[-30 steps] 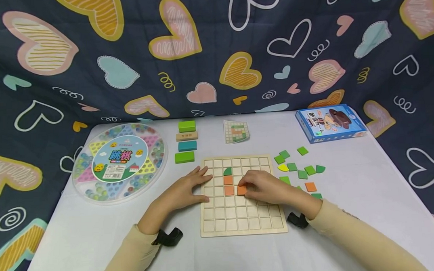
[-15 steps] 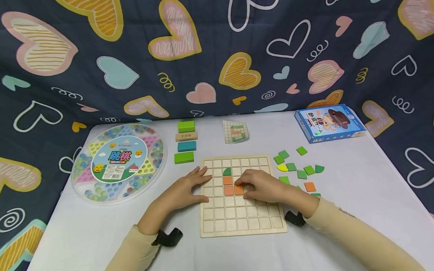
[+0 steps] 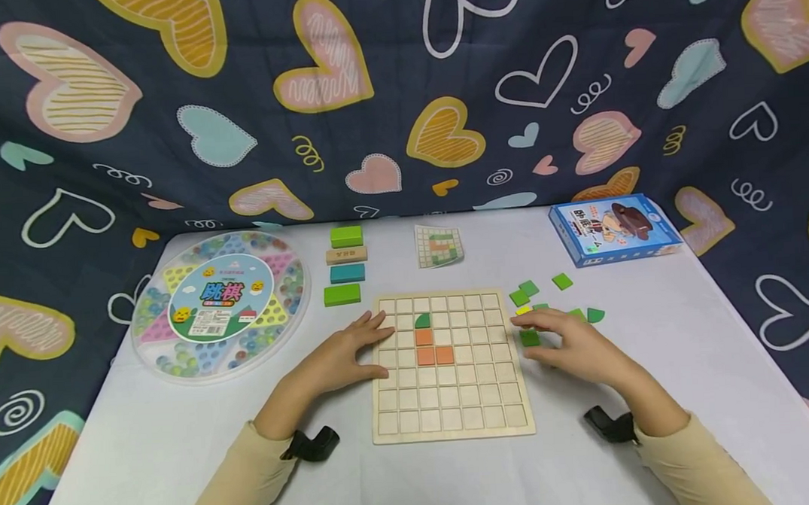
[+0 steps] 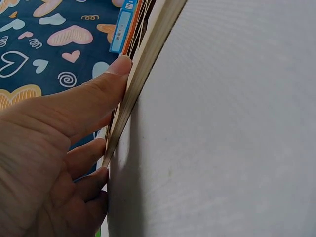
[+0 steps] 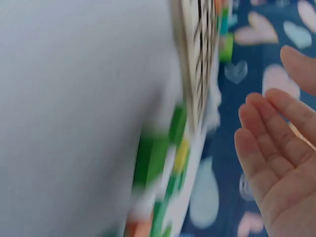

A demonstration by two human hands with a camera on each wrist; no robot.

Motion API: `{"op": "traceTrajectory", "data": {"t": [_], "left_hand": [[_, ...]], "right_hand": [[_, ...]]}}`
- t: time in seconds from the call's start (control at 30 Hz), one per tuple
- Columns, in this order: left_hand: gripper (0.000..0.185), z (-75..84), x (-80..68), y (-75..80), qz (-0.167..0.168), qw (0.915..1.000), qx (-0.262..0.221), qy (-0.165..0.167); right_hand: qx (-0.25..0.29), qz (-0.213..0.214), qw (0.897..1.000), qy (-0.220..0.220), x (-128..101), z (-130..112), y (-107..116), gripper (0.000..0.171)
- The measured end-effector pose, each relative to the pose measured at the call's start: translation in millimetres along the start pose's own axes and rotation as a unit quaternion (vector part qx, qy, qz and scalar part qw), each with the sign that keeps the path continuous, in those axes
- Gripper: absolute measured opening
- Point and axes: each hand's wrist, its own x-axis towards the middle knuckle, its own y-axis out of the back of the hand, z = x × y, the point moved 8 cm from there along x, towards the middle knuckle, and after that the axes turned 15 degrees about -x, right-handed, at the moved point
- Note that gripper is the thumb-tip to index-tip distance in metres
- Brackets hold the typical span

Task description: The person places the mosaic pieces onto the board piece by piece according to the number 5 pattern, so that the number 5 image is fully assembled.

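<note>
Head view: the board (image 3: 450, 365) holds only three tiles (image 3: 433, 347); most cells are empty. The left hand (image 3: 344, 353) rests flat on its left edge. The right hand (image 3: 571, 343), fingers spread, hovers over loose tiles (image 3: 529, 337) right of the board.

Left wrist view: straight fingers (image 4: 94, 94) press the board (image 4: 143, 74) edge.

Right wrist view: the hand (image 5: 281, 148) is spread and holds nothing.

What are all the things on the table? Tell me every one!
Wooden grid board: one, pale wood, middle front.
Tiles on board: three orange, one green quarter-round above.
Loose tiles: several green, one yellow, right of board.
Blocks: four, two green, one wood, one teal, behind board.
Pattern card: one, back middle.
Marble game case: one, round, left.
Box: one, blue, back right.
Left hand: rests on board's left edge.
Right hand: open over loose tiles.
</note>
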Motion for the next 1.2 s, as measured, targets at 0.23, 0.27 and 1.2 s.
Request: {"op": "traceTrajectory", "data": {"t": [0.23,0.27,1.2], "left_hand": [[0.072,0.1,-2.3,3.1,0.002,1.0,-0.003,0.006],[0.072,0.0,-2.6,3.1,0.002,1.0,-0.004,0.007],[0.072,2.8,-1.5,0.7,-0.004,1.0,-0.004,0.001]], "right_hand": [[-0.03,0.0,0.997,-0.066,-30.5,52.8,21.1,0.039],[-0.034,-0.005,0.997,-0.074,-33.8,59.0,20.9,0.039],[-0.101,-0.017,0.993,-0.054,-39.8,91.7,6.7,0.024]]}}
